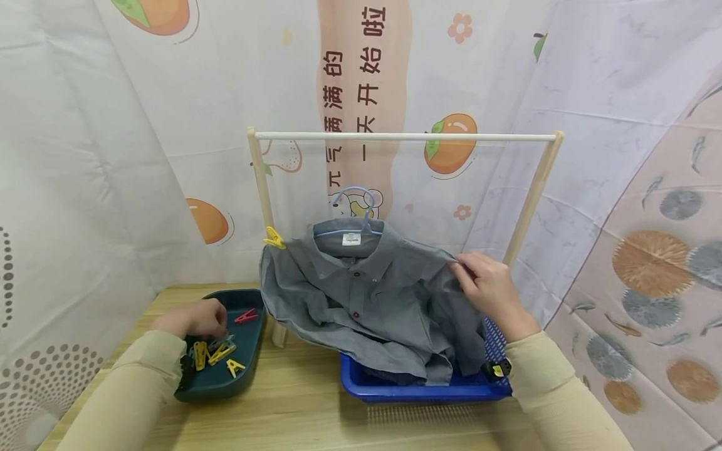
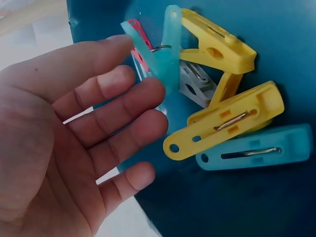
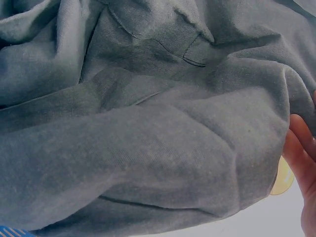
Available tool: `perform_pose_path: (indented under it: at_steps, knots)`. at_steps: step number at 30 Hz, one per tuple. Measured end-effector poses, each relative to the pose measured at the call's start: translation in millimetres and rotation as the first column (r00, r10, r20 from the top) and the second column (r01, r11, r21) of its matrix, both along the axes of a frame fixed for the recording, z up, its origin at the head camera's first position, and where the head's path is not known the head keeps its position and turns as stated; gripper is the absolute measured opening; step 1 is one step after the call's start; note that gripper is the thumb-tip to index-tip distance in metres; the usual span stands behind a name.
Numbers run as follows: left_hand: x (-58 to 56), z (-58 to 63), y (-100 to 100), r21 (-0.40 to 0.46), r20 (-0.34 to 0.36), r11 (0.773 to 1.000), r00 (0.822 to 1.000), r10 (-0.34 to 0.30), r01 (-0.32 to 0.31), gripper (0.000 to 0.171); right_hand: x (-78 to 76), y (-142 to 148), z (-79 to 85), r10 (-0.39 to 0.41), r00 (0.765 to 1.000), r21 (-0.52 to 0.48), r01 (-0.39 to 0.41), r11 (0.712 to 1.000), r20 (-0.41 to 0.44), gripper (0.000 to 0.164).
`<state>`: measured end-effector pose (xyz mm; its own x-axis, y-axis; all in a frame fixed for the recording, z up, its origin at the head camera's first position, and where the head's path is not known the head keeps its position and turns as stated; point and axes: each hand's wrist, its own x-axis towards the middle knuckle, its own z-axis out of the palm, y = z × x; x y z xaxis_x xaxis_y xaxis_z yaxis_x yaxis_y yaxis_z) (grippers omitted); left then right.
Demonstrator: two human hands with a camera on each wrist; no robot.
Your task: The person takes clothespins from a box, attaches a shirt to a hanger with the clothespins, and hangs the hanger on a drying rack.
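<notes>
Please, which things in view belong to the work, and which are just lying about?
Probably work:
- grey cloth shirt, pinched by the right hand
- light blue hooked hanger inside it
- yellow plastic clip on shirt's shoulder
- dark teal oval tray with plastic clips
- blue plastic basket
- white-barred wooden rack

Probably only surroundings:
- white fruit-printed cloth backdrop
- pale wooden tabletop

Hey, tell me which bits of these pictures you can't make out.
Head view: printing on the collar label, too small to read.
Head view: most of the blue basket's inside, hidden by the grey shirt.
Head view: much of the hanger, covered by the shirt.
Left wrist view: part of the grey clip, behind other clips.
Right wrist view: most of the right hand, cut off by the right edge.
</notes>
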<state>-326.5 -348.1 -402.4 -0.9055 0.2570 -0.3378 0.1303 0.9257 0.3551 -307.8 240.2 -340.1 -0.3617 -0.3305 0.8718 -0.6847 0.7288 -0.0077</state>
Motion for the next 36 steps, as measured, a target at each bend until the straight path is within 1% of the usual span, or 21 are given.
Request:
perform_pose_path:
  at_steps: [4, 6, 9, 14, 19, 22, 30, 33, 36]
  knots:
    - [0.5, 0.0, 2.3, -0.016, 0.001, 1.0, 1.0, -0.011, 0.011, 0.017, -0.3, 1.0, -1.1, -0.008, 1.0, -0.004, 0.008, 1.0, 0.015, 0.009]
    - [0.1, 0.1, 3.9, -0.013, -0.001, 1.0, 1.0, -0.008, 0.008, 0.017, -0.7, 1.4, -1.7, -0.007, 1.0, -0.009, 0.007, 1.0, 0.018, 0.009]
    - [-0.6, 0.5, 6.4, 0.0, -0.008, 1.0, 1.0, -0.022, 0.022, 0.016, -1.3, 2.0, -2.0, -0.002, 1.0, -0.016, 0.003, 1.0, 0.018, 0.008]
    - [-3.1, 0.0, 9.2, 0.031, 0.002, 0.999, 0.999, -0.032, 0.032, 0.005, -1.9, 2.8, -2.4, 0.002, 1.0, -0.018, -0.002, 1.0, 0.011, 0.008]
    - [-6.6, -2.9, 11.0, 0.012, 0.005, 0.999, 0.999, -0.034, 0.034, 0.003, -1.9, 3.7, -3.4, 0.004, 1.0, -0.019, -0.004, 1.0, 0.01, 0.009]
    - [-8.2, -4.5, 11.8, 0.004, 0.013, 1.0, 1.0, -0.021, 0.021, 0.006, -2.2, 3.9, -3.8, 0.007, 1.0, -0.025, -0.006, 1.0, 0.015, 0.008]
    - [-11.3, -5.9, 11.6, -0.002, 0.016, 1.0, 1.0, -0.027, 0.027, 0.01, -3.5, 5.2, -5.4, 0.007, 1.0, -0.028, -0.006, 1.0, 0.013, 0.007]
    - [-11.0, -5.1, 10.3, -0.013, 0.008, 0.999, 0.999, -0.031, 0.031, 0.012, -3.4, 5.0, -5.5, 0.004, 1.0, -0.025, -0.003, 1.0, 0.014, 0.007]
    - [-9.7, -3.5, 9.0, -0.027, 0.015, 0.999, 1.0, -0.019, 0.019, 0.01, -2.9, 4.4, -5.2, 0.0, 1.0, -0.024, 0.0, 1.0, 0.017, 0.006]
